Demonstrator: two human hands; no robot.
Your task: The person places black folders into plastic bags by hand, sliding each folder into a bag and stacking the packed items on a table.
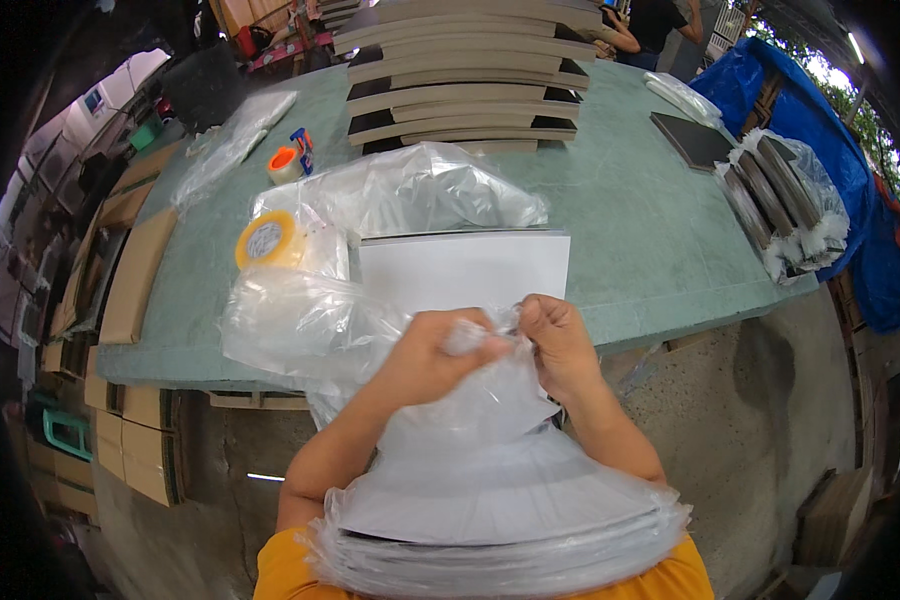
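Note:
My left hand and my right hand meet at the near edge of the table, both closed on a clear plastic bag. The bag's film is bunched between the fingers. Just beyond the hands a white rectangular sheet or board lies on the table. Against my body rests a stack of clear plastic bags, with white showing through them. More loose clear film spreads beside my left hand. A wide roll of clear tape with a yellow rim sits on it.
A tall stack of grey and black boards stands on the green table. An orange tape roll and a blue-and-orange tool lie left of it. Plastic-wrapped bundles sit at the right edge, near a blue tarp. Cardboard leans left.

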